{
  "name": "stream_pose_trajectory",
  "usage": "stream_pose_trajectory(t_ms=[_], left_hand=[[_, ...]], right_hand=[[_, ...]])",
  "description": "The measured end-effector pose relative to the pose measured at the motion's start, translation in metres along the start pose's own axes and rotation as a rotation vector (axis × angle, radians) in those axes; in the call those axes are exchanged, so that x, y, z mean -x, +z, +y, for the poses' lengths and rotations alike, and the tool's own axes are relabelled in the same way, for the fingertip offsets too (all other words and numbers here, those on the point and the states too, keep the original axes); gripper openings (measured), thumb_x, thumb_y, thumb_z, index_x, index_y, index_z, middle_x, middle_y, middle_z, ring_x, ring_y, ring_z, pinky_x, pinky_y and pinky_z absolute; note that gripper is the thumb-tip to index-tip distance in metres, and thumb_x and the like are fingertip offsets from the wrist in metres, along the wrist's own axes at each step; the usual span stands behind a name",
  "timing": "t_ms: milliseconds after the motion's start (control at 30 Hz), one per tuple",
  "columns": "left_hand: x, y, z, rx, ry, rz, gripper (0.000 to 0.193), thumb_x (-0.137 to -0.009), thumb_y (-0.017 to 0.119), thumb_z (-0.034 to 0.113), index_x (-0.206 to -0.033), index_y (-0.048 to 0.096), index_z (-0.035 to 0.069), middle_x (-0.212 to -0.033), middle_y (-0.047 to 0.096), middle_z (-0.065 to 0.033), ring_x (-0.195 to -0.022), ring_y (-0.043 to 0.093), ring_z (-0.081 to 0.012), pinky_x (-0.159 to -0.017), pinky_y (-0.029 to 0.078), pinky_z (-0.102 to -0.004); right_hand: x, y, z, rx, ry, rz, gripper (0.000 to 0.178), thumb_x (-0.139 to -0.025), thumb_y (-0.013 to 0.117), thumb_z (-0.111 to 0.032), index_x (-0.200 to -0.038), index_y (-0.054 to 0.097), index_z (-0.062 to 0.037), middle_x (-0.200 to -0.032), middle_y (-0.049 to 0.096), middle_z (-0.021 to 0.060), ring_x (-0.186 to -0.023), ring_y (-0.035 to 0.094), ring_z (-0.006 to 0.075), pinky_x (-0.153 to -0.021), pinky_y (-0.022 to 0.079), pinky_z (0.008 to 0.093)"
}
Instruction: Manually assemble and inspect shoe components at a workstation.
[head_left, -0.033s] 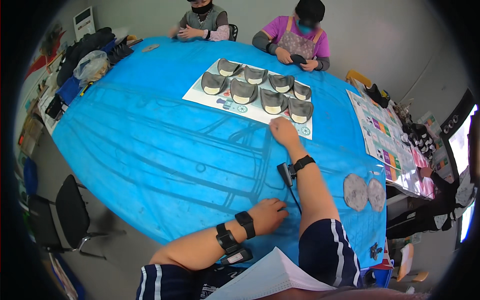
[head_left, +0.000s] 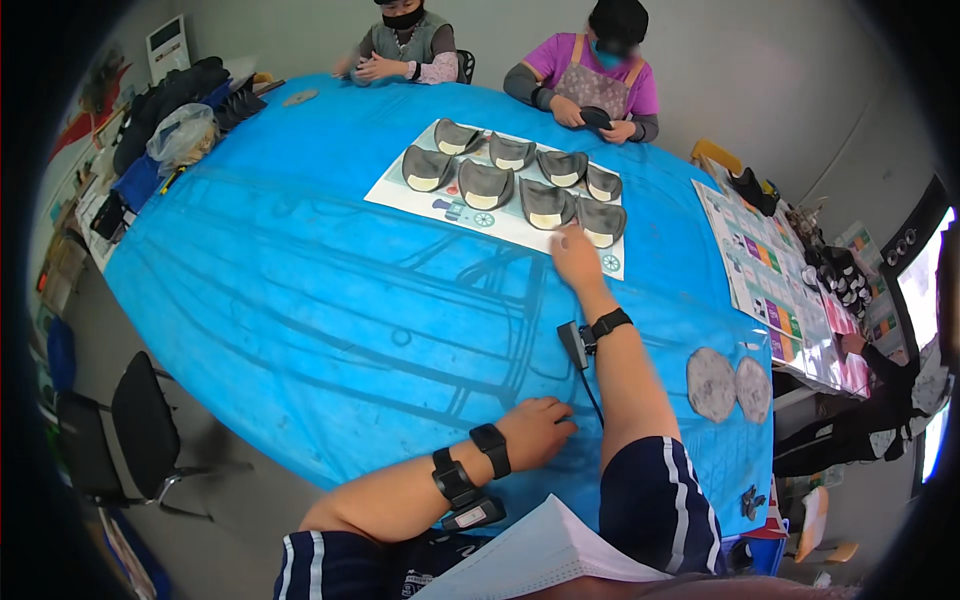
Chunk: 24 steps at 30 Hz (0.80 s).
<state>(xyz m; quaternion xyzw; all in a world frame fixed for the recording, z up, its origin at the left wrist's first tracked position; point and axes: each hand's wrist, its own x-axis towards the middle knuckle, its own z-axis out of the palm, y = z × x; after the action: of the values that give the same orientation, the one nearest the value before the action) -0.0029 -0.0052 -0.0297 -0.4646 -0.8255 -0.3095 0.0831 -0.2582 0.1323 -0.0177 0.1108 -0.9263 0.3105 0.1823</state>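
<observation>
My right hand (head_left: 577,258) reaches forward over the near edge of a printed sheet (head_left: 410,199). Its fingers are curled and their tips hidden, so I cannot see what they hold. Right by them lies a dark grey cupped pad (head_left: 603,218) with a cream patch; whether I touch it I cannot tell. Several like it lie in two rows on the sheet, among them a cupped pad (head_left: 547,200) just to the left. My left hand (head_left: 535,432) rests on the blue-covered table (head_left: 300,260) near my body, thumb apart from loosely bent fingers, with nothing visible in it.
Two co-workers sit across the table; one holds a black cupped piece (head_left: 597,117). Two grey discs (head_left: 711,386) lie at the right. Beyond them stands a side table with printed sheets (head_left: 755,270). Bags and boxes (head_left: 183,135) crowd the far left. A black chair (head_left: 147,425) stands at left.
My right hand has shifted slightly right and forward, closer to the near pads on the sheet. My left hand has stayed where it was.
</observation>
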Motion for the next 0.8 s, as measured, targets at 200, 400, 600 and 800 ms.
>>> stream_pose_trajectory(t_ms=[200,400,600,800], left_hand=[[0.006,0.003,0.0,-0.053,-0.041,-0.017,0.022,-0.072,0.062,0.012,-0.093,0.063,0.011,-0.102,0.057,-0.0067,-0.095,0.054,-0.0242,-0.077,0.047,-0.036],[0.012,0.008,-0.001,-0.064,-0.08,-0.02,0.021,-0.073,0.061,0.012,-0.094,0.063,0.011,-0.102,0.057,-0.0062,-0.097,0.054,-0.0228,-0.079,0.046,-0.0357],[0.004,0.0,0.008,-0.06,-0.07,-0.053,0.022,-0.075,0.059,0.013,-0.096,0.062,0.012,-0.104,0.057,-0.0058,-0.1,0.053,-0.0223,-0.083,0.044,-0.0359],[0.001,0.006,0.004,-0.048,-0.041,-0.064,0.02,-0.075,0.059,0.013,-0.095,0.061,0.012,-0.103,0.057,-0.0059,-0.099,0.054,-0.0235,-0.081,0.045,-0.0363]], right_hand=[[-0.039,-0.023,0.079,0.156,0.46,0.639,0.027,-0.086,0.049,-0.018,-0.097,0.059,0.0047,-0.093,0.059,0.0217,-0.091,0.055,0.0385,-0.084,0.043,0.0436],[-0.049,-0.019,0.114,-0.77,0.777,0.188,0.016,-0.089,0.051,-0.015,-0.083,0.058,-0.0015,-0.064,0.054,0.0056,-0.048,0.051,0.0138,-0.044,0.046,0.0238],[-0.044,-0.037,0.109,-0.715,0.612,0.286,0.013,-0.084,0.053,-0.007,-0.078,0.06,0.0017,-0.064,0.055,0.0065,-0.05,0.053,0.0129,-0.043,0.046,0.0239],[-0.03,-0.041,0.109,-0.72,0.586,0.38,0.013,-0.083,0.054,-0.006,-0.085,0.06,0.0053,-0.068,0.06,0.0102,-0.052,0.056,0.015,-0.047,0.046,0.0261]])
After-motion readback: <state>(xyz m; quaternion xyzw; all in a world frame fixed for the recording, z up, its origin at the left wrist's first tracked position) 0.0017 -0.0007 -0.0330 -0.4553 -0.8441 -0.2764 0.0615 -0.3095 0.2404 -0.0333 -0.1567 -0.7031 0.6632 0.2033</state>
